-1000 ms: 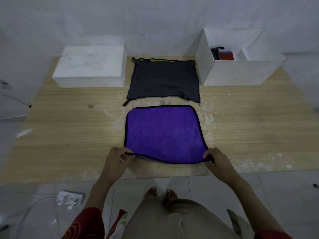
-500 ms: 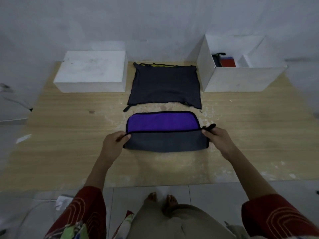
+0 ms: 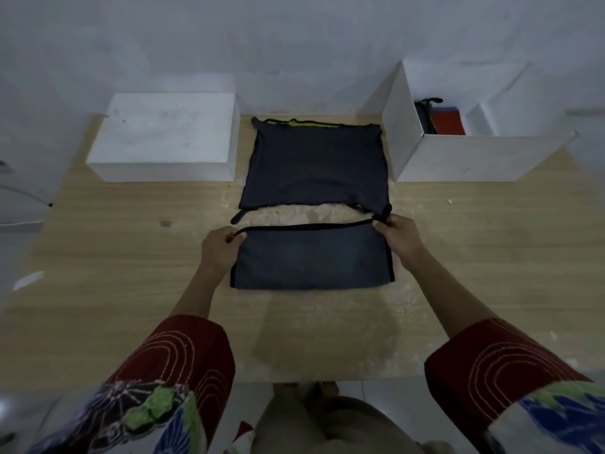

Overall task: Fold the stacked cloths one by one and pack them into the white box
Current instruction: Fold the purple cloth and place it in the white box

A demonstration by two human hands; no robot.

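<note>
Pinching cloth [image 3: 311, 260] corners: left hand [image 3: 219, 247], right hand [image 3: 397, 237]. Purple face gone since a second ago, grey up; I log half-fold done, box [image 3: 474, 158] still ahead.

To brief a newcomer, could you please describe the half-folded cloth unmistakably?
On the wooden table, left of the open white box, lies a cloth stack. Just nearer the person lies the folded cloth. Only it has the left hand and right hand pinching its far corners.

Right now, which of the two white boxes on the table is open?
The right-hand white box: its top is open, with a dark cloth and a red cloth inside. The left-hand white box shows a closed flat top.
</note>
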